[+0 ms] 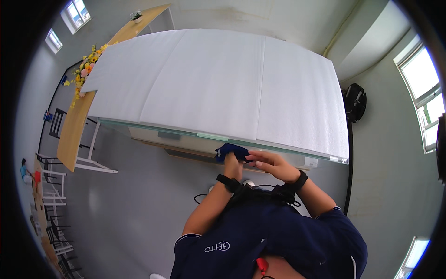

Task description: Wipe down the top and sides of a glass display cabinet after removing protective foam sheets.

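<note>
The shirt (278, 228) sits nearest; I see left hand (233, 167) gripping cloth (232, 150), right hand (275, 166) loosely spread; careless lifting could snag cloth on the glass edge (213, 137).

The fingers of the left hand (232, 161) are hidden in the dark blue cloth (231, 149); whether the fingers of the right hand (278, 168) touch that cloth or only lie beside it cannot be told; white sheets (204, 83) cover the top of the glass-edged table (181, 132); the white label (310, 162) on its right is too small to read; below the hands, two pale shapes (249, 182), perhaps shoe tips, are mostly covered; small things (37, 176) on the far-left table (42, 218) are blurred; the lower edge cuts off the navy shirt (269, 232), the right edge a black object (442, 149).
</note>
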Demonstrator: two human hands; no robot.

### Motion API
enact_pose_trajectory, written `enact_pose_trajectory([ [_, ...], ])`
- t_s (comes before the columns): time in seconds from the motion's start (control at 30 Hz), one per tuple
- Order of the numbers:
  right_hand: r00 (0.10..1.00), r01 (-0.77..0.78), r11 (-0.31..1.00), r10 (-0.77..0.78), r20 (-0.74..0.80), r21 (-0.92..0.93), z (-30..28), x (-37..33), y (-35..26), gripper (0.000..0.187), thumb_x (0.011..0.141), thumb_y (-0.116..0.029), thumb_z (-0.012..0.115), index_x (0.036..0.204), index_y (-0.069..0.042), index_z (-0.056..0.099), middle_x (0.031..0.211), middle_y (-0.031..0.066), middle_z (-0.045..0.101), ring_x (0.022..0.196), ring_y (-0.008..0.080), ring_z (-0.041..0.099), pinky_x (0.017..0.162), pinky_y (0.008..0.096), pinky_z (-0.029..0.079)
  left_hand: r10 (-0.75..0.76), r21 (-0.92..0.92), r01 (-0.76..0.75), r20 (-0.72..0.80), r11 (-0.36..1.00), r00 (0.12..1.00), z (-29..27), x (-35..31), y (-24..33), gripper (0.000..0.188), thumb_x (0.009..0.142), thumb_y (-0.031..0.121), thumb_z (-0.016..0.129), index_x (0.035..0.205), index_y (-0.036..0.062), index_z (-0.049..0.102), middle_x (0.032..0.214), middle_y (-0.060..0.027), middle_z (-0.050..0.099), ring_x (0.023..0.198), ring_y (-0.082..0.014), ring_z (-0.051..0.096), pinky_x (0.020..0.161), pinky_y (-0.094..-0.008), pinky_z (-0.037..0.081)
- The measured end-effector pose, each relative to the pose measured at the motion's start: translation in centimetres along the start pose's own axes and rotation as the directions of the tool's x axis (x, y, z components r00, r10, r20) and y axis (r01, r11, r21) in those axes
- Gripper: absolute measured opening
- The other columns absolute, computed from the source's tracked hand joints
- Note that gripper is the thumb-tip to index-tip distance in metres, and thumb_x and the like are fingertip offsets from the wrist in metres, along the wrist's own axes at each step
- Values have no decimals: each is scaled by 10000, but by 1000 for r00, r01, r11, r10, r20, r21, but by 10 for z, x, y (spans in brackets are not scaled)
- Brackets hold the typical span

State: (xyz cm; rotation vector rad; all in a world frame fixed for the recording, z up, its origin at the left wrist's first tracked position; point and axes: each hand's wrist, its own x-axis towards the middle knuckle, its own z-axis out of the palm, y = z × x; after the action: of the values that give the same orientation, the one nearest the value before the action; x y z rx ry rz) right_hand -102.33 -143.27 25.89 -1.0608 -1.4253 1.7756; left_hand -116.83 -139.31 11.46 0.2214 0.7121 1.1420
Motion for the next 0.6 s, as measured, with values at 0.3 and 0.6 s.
enact_pose_trajectory([
  [0.3, 932, 356, 399, -224, 286, -845, -79, 15, -122, 405, 846, -49, 460, 1249, -75, 424, 1250, 163, 443, 1163, 304, 411, 961, 348, 338, 269, 81, -274, -577, 958, 771, 42, 30, -41, 510, 917, 296, 286, 1360, 76, 160, 1318, -139, 331, 1176, -295, 355, 968, -348, 282],
  [0.6, 905, 425, 34, -16, 425, -904, -62, 112, -91, 507, 834, -289, 540, 1299, -186, 365, 1378, 160, 256, 1284, 374, 169, 1018, 426, 241, 533, 539, -146, -686, 829, 494, -122, 166, -92, 483, 902, 254, 281, 1239, -89, 331, 1135, -311, 462, 1028, -436, 452, 885, -419, 384],
])
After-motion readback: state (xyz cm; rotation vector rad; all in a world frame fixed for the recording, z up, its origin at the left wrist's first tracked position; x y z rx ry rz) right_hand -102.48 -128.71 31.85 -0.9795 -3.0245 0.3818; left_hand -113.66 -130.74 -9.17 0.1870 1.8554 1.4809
